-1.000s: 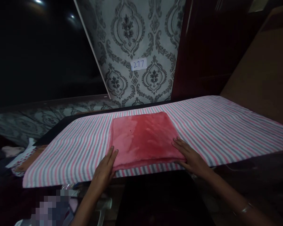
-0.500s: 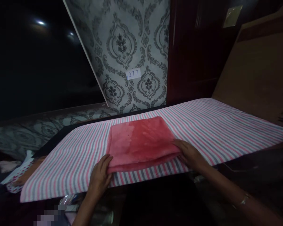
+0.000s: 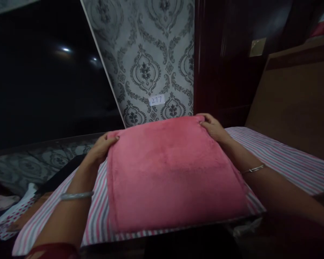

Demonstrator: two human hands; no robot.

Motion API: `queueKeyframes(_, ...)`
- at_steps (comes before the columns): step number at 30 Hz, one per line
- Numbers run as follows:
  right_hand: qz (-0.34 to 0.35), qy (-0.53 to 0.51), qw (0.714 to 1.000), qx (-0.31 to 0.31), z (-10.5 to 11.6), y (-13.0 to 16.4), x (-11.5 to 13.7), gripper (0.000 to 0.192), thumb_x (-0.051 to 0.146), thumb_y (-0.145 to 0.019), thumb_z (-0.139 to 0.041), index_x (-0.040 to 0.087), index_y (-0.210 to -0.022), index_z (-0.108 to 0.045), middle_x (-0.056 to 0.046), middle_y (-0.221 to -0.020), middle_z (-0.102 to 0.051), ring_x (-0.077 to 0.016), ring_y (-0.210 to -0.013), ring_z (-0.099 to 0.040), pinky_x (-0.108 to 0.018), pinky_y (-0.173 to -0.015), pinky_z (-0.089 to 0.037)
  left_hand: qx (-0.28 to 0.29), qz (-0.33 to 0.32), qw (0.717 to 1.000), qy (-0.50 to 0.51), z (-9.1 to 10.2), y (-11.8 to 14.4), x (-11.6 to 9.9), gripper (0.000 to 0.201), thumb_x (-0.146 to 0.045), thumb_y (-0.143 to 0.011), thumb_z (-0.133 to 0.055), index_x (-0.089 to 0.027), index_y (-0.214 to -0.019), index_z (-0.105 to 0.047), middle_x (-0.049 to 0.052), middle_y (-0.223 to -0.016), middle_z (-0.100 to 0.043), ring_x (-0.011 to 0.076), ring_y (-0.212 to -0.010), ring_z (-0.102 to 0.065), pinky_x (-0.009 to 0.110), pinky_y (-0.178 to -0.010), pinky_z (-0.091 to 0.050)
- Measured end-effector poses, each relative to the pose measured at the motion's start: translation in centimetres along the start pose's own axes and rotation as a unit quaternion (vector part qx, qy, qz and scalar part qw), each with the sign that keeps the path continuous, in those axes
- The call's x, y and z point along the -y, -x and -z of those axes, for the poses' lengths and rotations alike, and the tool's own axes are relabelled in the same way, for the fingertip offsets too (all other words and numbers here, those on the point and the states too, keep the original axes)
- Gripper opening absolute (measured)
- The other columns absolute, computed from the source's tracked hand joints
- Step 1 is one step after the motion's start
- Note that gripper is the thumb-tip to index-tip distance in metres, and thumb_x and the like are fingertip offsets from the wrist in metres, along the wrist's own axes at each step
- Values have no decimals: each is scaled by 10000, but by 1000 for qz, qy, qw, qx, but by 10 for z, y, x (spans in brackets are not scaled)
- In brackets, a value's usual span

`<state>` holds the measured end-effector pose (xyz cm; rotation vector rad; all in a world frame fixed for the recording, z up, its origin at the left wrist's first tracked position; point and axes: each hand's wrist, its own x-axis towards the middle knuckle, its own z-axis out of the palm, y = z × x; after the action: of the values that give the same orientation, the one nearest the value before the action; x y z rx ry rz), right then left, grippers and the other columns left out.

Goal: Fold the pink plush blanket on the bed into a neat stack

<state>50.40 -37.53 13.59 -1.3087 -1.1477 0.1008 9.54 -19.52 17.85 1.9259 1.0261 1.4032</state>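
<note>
one pink towel, one striped cloth, two hands, two bangles

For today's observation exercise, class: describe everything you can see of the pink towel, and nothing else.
The pink towel is plain, soft and fuzzy-looking, like plush or fleece, with no pattern. It is folded into a broad rectangle, lying over the striped cloth and reaching its near edge. The left hand holds the far left corner and the right hand the far right corner, fingers curled over the edge. Its surface looks smooth, slightly darker across the middle.
</note>
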Motion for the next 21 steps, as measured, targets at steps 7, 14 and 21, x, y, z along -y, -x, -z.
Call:
queueKeyframes(7, -285, 187, 934, 105, -55, 47, -78, 432, 188, -774, -566, 74, -1178, -667, -113, -770, -706, -262, -727, -687, -371, -684, -556, 134, 256, 954, -80, -78, 39, 77, 338, -440, -658, -790, -133, -745, -675, 94, -613, -679, 292, -650, -689, 408, -602, -575)
queueKeyframes(14, -179, 286, 932, 136, -105, 33, -59, 546, 250, -924, -461, 169, -1462, -495, -154, -1517, -459, -308, -1393, -423, -488, -1156, -295, 113, 173, 957, -204, -118, 28, 67, 549, -315, -780, -673, -182, -1305, -589, 181, -1458, -538, 330, -1438, -386, 512, -1143, -339)
queueKeyframes(21, -10, 421, 870, 257, -173, 98, -65, 503, 379, -1021, -372, 204, -1482, -473, -142, -1525, -452, -290, -1429, -367, -541, -1187, -168, 255, -9, 870, -422, -194, 93, 69, 595, -385, -955, -422, -123, -1489, -439, 185, -1549, -429, 337, -1484, -295, 589, -1224, -93)
